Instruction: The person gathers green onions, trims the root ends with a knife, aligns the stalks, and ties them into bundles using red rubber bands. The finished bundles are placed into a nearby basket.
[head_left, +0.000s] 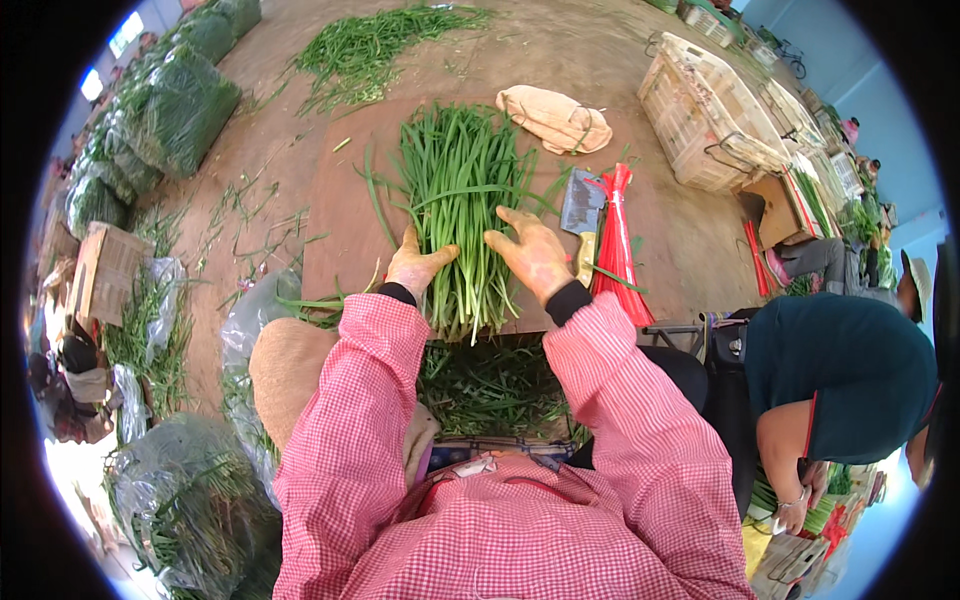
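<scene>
A thick bunch of green garlic chives (465, 217) lies on a brown board (337, 225), leafy tops away from me and pale stem ends at the near edge. My left hand (420, 262), in a stained glove, rests against the bunch's left side, thumb over the stems. My right hand (529, 251), gloved too, is at its right side with thumb and fingers spread. Neither hand closes around the bunch. Right of my right hand lie a cleaver (583, 210) with a yellowish handle and a bundle of red ties (617, 240). A folded peach cloth (555, 120) lies at the board's far right.
Loose chives (367, 49) lie on the floor beyond the board. A plastic crate (705, 112) stands far right, bagged greens (180, 105) far left. A full plastic bag (195, 495) sits near left. A co-worker in a dark top (832, 375) bends at my right.
</scene>
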